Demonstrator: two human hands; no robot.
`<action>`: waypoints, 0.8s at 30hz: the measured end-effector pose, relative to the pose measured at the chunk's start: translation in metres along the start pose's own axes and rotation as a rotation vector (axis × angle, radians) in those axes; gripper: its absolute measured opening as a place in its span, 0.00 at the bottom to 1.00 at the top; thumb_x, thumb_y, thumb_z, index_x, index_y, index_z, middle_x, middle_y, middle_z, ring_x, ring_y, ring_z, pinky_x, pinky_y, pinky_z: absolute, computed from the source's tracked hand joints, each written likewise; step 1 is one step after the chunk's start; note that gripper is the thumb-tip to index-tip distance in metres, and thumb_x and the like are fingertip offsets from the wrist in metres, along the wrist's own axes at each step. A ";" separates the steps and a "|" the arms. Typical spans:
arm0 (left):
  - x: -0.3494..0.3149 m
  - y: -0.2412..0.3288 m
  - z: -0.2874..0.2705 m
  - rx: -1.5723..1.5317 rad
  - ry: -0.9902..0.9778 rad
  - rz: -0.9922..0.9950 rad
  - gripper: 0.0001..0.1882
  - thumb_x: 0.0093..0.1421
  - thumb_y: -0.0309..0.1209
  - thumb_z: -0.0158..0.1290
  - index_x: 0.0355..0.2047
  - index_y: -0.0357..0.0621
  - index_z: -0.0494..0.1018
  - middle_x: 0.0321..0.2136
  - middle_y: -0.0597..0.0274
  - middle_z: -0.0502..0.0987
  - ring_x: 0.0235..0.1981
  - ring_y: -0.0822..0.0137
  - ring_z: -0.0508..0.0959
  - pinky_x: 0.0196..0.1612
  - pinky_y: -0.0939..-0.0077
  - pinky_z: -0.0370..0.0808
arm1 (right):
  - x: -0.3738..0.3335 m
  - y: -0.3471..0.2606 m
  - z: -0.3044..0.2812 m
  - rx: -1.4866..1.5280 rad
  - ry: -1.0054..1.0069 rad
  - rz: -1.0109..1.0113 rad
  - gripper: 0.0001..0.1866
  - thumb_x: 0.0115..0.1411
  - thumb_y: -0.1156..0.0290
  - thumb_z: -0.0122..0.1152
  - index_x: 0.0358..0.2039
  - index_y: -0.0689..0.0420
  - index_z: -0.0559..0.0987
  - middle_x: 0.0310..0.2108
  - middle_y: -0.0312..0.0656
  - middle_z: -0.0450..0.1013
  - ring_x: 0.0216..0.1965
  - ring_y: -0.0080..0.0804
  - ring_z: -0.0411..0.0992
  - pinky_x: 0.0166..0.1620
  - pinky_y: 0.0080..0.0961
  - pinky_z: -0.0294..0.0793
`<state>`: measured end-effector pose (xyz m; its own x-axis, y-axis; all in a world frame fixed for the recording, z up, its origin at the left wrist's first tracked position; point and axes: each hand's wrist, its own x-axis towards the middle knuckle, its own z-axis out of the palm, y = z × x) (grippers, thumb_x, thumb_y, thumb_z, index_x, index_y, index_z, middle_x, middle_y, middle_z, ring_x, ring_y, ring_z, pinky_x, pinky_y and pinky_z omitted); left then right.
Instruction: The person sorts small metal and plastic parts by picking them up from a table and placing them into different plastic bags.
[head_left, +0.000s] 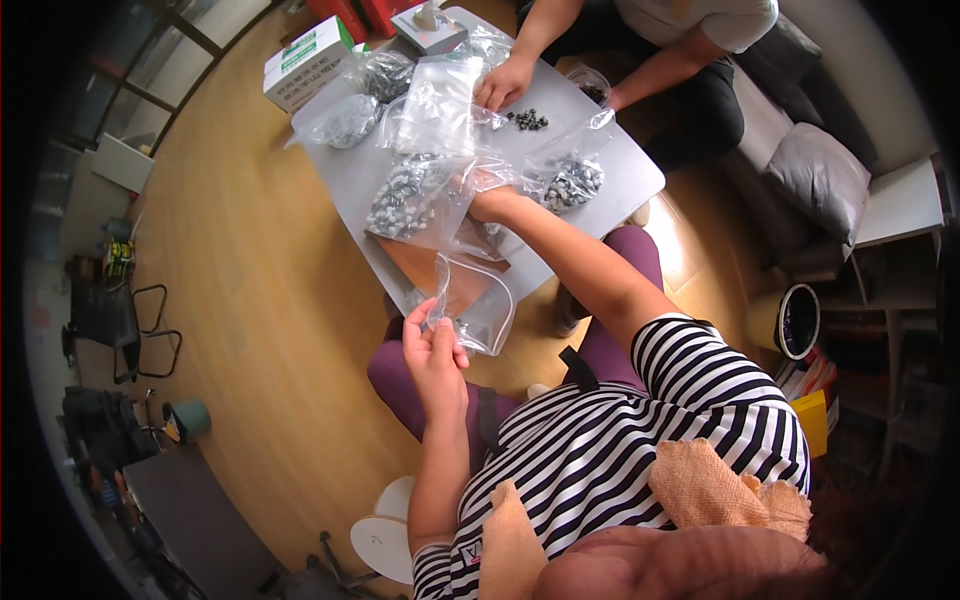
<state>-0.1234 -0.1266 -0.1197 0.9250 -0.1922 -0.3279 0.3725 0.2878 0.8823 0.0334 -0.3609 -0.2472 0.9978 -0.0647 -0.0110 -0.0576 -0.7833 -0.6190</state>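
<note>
Holding a small clear bag (pixel 490 310) by its edge, the left hand (pixel 436 350) is in front of the near side of the grey tabletop (pixel 632 182) in the head view. Its fingers are pinched on the plastic, and the mouth of this bag looks spread. A few small dark pieces seem to lie at its bottom, although the clear plastic makes this not fully sure, so I judge that its filling is only started.

The right hand (pixel 492 205) reaches among the plastic beside a large bag of grey-and-white pieces (pixel 402 205); its fingers are covered there, and I cannot tell whether they grasp anything.

Much seems left to handle. The large bag is well stocked, and another bag of pieces (pixel 573 184) lies to the right. Farther away, a bag of dark parts (pixel 386 76) stands near the box (pixel 308 62), and a loose dark pile (pixel 527 120) lies near the co-worker's hand (pixel 506 86). As for what is done, I cannot point to any small bag that is clearly filled and closed.
</note>
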 end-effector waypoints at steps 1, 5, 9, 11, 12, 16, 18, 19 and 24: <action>-0.001 0.001 0.006 0.000 -0.023 -0.004 0.15 0.63 0.23 0.48 0.50 0.35 0.64 0.21 0.70 0.67 0.18 0.84 0.64 0.17 0.89 0.61 | -0.004 0.011 -0.001 -0.008 0.016 0.015 0.23 0.67 0.57 0.37 0.48 0.60 0.74 0.48 0.57 0.71 0.50 0.54 0.70 0.55 0.41 0.66; -0.001 0.001 0.015 0.015 -0.020 -0.011 0.15 0.63 0.24 0.48 0.50 0.36 0.64 0.21 0.70 0.67 0.17 0.83 0.63 0.17 0.89 0.61 | -0.006 0.033 0.016 -0.147 0.029 -0.005 0.19 0.56 0.68 0.52 0.50 0.55 0.74 0.55 0.51 0.67 0.56 0.47 0.67 0.55 0.38 0.68; -0.006 -0.003 0.008 0.033 -0.003 0.000 0.15 0.64 0.24 0.48 0.50 0.38 0.65 0.21 0.70 0.66 0.15 0.83 0.63 0.17 0.88 0.61 | -0.051 -0.006 -0.018 -0.471 -0.114 -0.022 0.19 0.56 0.66 0.52 0.49 0.54 0.75 0.53 0.54 0.68 0.54 0.47 0.69 0.54 0.39 0.70; -0.007 -0.004 0.010 0.039 -0.010 0.003 0.15 0.64 0.24 0.48 0.50 0.38 0.65 0.21 0.70 0.67 0.16 0.83 0.63 0.17 0.88 0.61 | -0.056 -0.003 -0.021 -0.474 -0.110 -0.045 0.18 0.56 0.66 0.53 0.47 0.54 0.76 0.51 0.55 0.69 0.52 0.48 0.70 0.52 0.40 0.71; -0.008 -0.004 0.011 0.040 -0.008 0.007 0.15 0.64 0.24 0.48 0.50 0.38 0.65 0.21 0.70 0.67 0.16 0.83 0.63 0.17 0.88 0.61 | -0.055 -0.002 -0.022 -0.377 -0.133 0.013 0.18 0.55 0.69 0.52 0.47 0.52 0.77 0.46 0.53 0.73 0.49 0.46 0.72 0.50 0.39 0.72; -0.013 -0.001 0.017 0.042 -0.027 0.033 0.15 0.64 0.24 0.48 0.50 0.38 0.65 0.21 0.70 0.67 0.15 0.83 0.63 0.17 0.88 0.61 | -0.049 0.020 -0.013 -0.236 -0.145 0.065 0.18 0.54 0.73 0.52 0.47 0.50 0.77 0.41 0.48 0.77 0.45 0.44 0.75 0.47 0.37 0.73; -0.015 0.001 0.020 0.038 -0.016 0.031 0.15 0.64 0.24 0.49 0.51 0.38 0.65 0.20 0.70 0.66 0.16 0.83 0.63 0.17 0.89 0.61 | -0.052 0.033 -0.007 -0.205 -0.129 -0.014 0.17 0.55 0.73 0.52 0.46 0.51 0.77 0.40 0.48 0.76 0.45 0.44 0.75 0.46 0.38 0.73; -0.016 -0.001 0.018 0.038 -0.014 0.030 0.15 0.64 0.24 0.49 0.51 0.38 0.65 0.20 0.70 0.66 0.16 0.83 0.63 0.17 0.89 0.61 | -0.056 0.033 -0.007 -0.175 -0.123 -0.098 0.16 0.55 0.72 0.52 0.45 0.52 0.77 0.40 0.47 0.76 0.45 0.43 0.75 0.46 0.38 0.73; -0.017 -0.007 0.015 0.047 -0.024 0.034 0.15 0.64 0.24 0.49 0.51 0.38 0.65 0.20 0.70 0.66 0.17 0.83 0.63 0.18 0.89 0.61 | -0.066 0.028 -0.010 -0.181 -0.172 -0.044 0.15 0.55 0.73 0.52 0.44 0.52 0.77 0.39 0.48 0.76 0.45 0.46 0.74 0.45 0.40 0.72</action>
<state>-0.1431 -0.1396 -0.1146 0.9348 -0.2052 -0.2899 0.3364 0.2498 0.9080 -0.0345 -0.3850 -0.2556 0.9893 0.0657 -0.1306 -0.0036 -0.8821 -0.4710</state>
